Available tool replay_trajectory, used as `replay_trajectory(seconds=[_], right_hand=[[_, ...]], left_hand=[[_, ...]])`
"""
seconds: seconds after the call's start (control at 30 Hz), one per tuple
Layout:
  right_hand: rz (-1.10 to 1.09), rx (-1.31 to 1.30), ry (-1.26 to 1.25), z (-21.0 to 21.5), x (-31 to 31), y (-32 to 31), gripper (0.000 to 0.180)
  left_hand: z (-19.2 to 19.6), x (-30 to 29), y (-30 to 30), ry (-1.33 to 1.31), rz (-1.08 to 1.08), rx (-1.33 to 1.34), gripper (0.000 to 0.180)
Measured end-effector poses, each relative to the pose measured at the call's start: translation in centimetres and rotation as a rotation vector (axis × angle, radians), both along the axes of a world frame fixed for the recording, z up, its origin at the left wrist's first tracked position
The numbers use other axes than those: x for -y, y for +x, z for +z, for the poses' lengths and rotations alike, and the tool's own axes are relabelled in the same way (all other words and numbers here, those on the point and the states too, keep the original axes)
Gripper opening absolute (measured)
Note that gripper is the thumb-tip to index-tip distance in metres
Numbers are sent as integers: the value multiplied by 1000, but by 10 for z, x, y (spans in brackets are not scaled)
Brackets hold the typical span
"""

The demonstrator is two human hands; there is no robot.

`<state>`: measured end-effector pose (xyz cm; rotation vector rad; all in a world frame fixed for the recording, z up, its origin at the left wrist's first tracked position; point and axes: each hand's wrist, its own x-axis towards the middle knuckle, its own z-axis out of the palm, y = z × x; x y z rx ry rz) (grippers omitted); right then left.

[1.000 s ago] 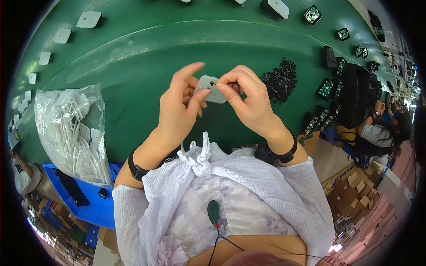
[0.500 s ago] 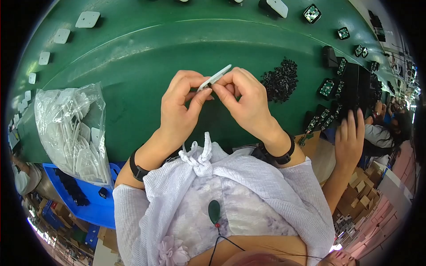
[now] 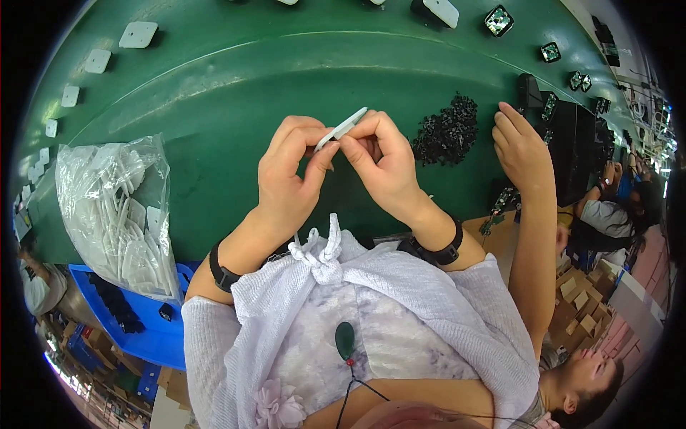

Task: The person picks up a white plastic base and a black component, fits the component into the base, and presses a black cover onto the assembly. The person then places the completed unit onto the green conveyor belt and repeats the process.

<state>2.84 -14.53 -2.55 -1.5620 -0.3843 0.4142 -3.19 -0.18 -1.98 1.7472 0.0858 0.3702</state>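
Note:
Over the green table, a thin white plastic cover is held tilted, edge toward me, with its right end higher. My left hand pinches its lower left end between thumb and fingers. My right hand is closed on its other side, thumb and fingertips pressed against it. The fingers hide most of the cover's underside. Just right of my right hand lies a heap of small black parts.
At left lies a clear plastic bag of white covers, above a blue tray. White covers line the far left. Black housings with green circuit boards stand along the right. A co-worker's hand reaches in there.
The co-worker's hand has moved up and left, over the black housings. My hands have shifted only slightly around the cover; a black bit seen under it earlier is now hidden.

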Motion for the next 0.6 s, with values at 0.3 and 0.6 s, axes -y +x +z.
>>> replay_trajectory(seconds=[0.3, 0.6], right_hand=[[-68, 197, -207, 15, 15, 12, 43], [81, 162, -309, 26, 15, 15, 20]], left_hand=[[5, -3, -4, -506, -48, -261, 6], [5, -6, -2, -477, -141, -381, 10]])
